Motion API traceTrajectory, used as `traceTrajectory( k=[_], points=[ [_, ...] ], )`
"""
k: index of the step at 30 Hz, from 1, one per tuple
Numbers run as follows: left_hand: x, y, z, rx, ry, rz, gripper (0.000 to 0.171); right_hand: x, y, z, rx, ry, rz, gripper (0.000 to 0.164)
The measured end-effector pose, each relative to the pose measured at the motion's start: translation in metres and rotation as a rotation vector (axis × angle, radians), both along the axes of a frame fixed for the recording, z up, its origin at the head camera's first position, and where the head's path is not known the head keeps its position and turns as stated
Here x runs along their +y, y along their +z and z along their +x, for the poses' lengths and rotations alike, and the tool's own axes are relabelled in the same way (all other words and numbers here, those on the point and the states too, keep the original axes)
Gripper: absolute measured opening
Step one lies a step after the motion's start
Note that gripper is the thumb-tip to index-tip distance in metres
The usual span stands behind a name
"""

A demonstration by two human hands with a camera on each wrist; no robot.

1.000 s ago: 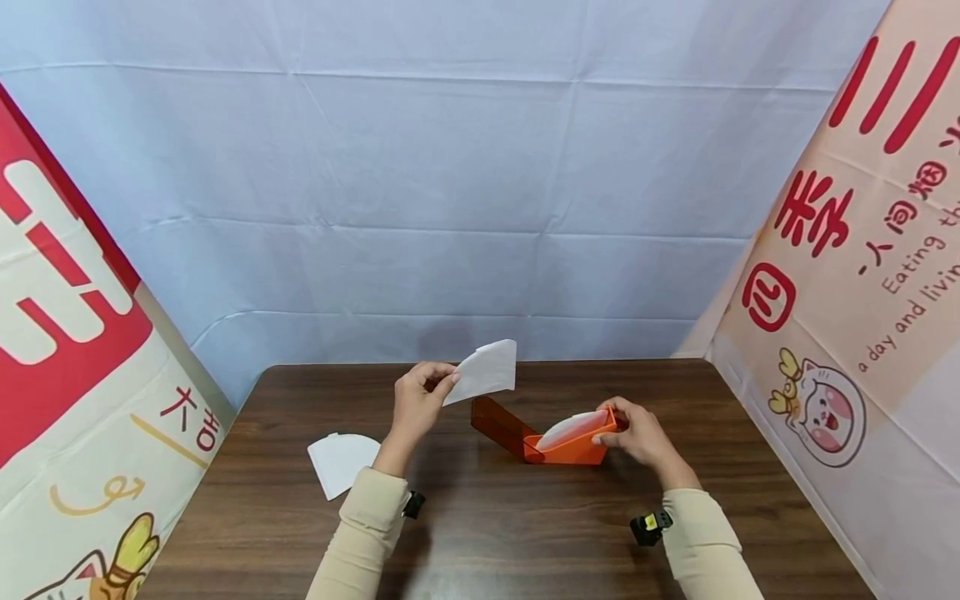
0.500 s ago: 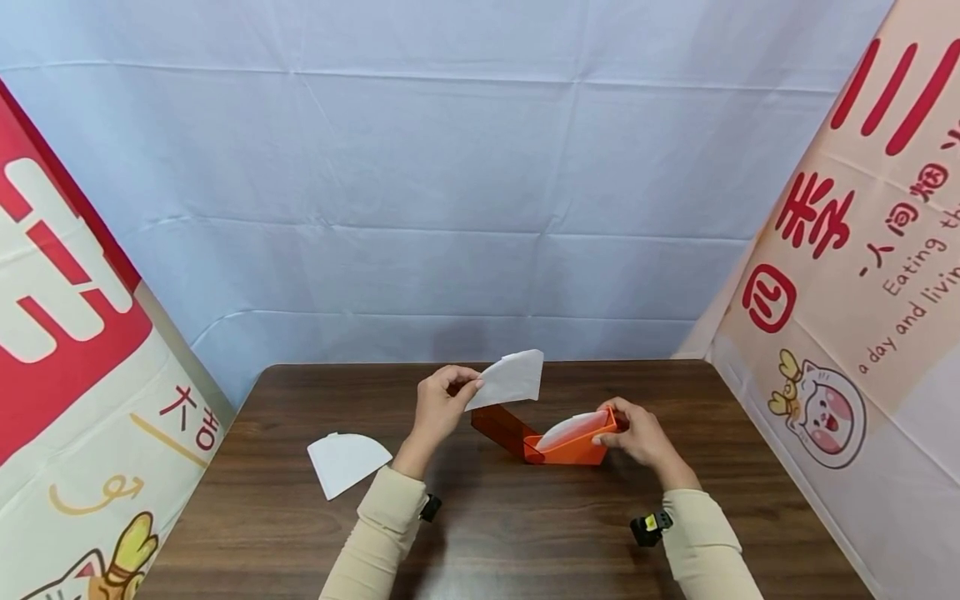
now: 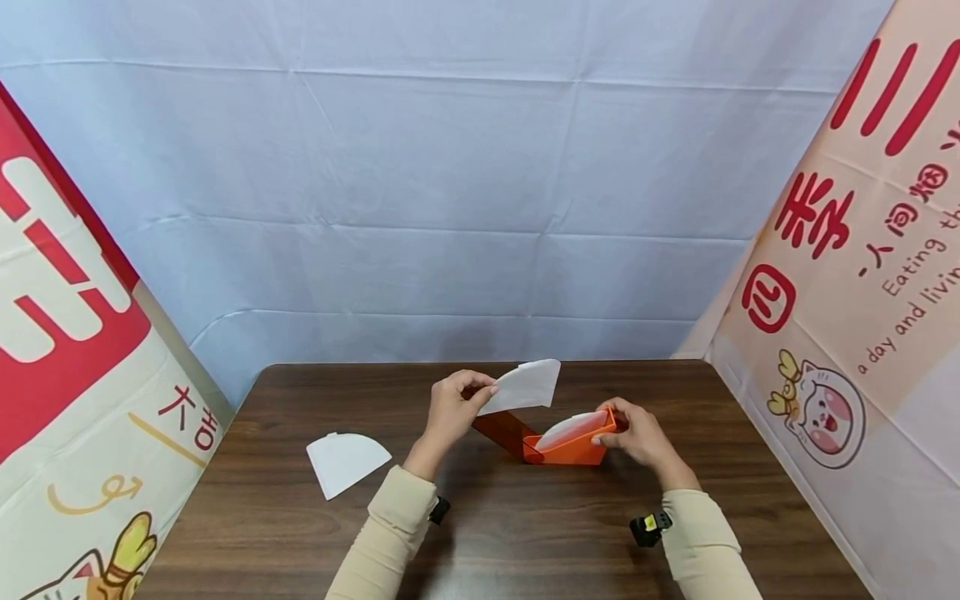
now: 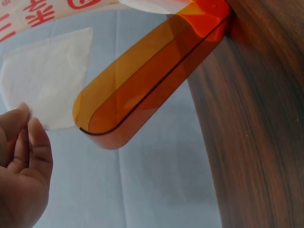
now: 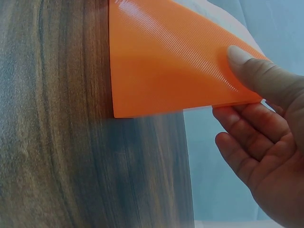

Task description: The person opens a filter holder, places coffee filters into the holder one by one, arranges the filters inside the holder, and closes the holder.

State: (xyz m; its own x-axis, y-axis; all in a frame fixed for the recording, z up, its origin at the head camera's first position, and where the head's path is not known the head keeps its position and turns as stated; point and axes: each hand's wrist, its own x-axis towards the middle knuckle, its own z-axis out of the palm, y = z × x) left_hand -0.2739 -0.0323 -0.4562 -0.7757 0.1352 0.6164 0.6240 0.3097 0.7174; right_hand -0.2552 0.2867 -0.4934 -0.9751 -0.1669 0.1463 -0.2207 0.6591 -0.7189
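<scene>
My left hand point(image 3: 453, 410) pinches a white paper coffee filter point(image 3: 525, 386) by one corner, in the air above the raised lid of an orange filter case. The see-through amber lid point(image 4: 142, 80) is swung back to the left, just beside the filter in the left wrist view. Inside the case point(image 3: 573, 450) stand white filters point(image 3: 567, 427); how many cannot be told. My right hand point(image 3: 637, 429) grips the right end of the case, thumb on the ridged orange side point(image 5: 175, 52) and fingers at its end edge. Another white filter point(image 3: 347, 461) lies flat on the table at the left.
The dark wooden table point(image 3: 525, 533) reaches back to a pale blue cloth point(image 3: 420, 183). Printed cloth panels stand at the left point(image 3: 75, 333) and the right point(image 3: 847, 333).
My left hand has moved right and slightly nearer with its coffee filter, drawing closer to the case. My right hand and the case have stayed in place.
</scene>
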Motion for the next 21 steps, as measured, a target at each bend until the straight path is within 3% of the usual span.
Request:
traceTrajectory(
  k=[21],
  points=[
    [0.016,-0.004,0.002,-0.047,-0.050,-0.045,0.007,0.000,0.000,0.000,-0.006,-0.002,0.011,0.039]
  ],
)
